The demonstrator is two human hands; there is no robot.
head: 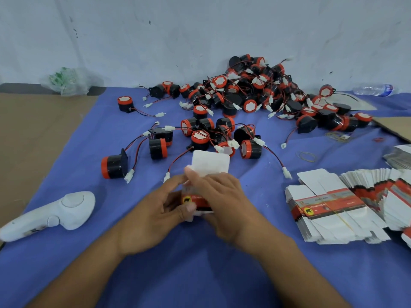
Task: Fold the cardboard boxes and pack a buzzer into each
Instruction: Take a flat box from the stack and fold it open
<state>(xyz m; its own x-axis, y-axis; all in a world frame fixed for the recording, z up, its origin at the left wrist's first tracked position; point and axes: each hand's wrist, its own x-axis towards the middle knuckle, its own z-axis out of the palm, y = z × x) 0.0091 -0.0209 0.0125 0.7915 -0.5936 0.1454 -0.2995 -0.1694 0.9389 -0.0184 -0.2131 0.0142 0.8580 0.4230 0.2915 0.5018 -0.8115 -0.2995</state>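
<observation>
Blue cloth [200,270] covers the work surface, which runs back to a scuffed pale wall [200,30]. Near the middle of the cloth, both hands hold one cardboard box [198,202] printed in red and black, lifted a little above the cloth. The left hand [153,215] curls round its left side with the thumb pressed on the printed face. The right hand [221,196] wraps its right side, with one fingertip at the base of the white flap [211,162], which stands up open on the far end. How far the box is folded is hidden by the fingers.

Behind the hands lies a big heap of buzzers [255,94], black with red rims and red-and-black leads ending in white plugs, piled against the wall and spilling toward the hands. One stray buzzer [114,164] lies on its side to the left.

At right sits a stack of flat boxes [329,211] (a thin yellow rubber band crosses it), and just beside it a fanned stack [378,185] of more. Loose rubber bands [308,156] lie between that stack and the heap. A white handheld controller [55,212] rests at left, near a brown cardboard sheet [33,134]. A plastic bottle [373,89] lies on its side by the wall at far right, a clear plastic bag [66,82] at far left.
</observation>
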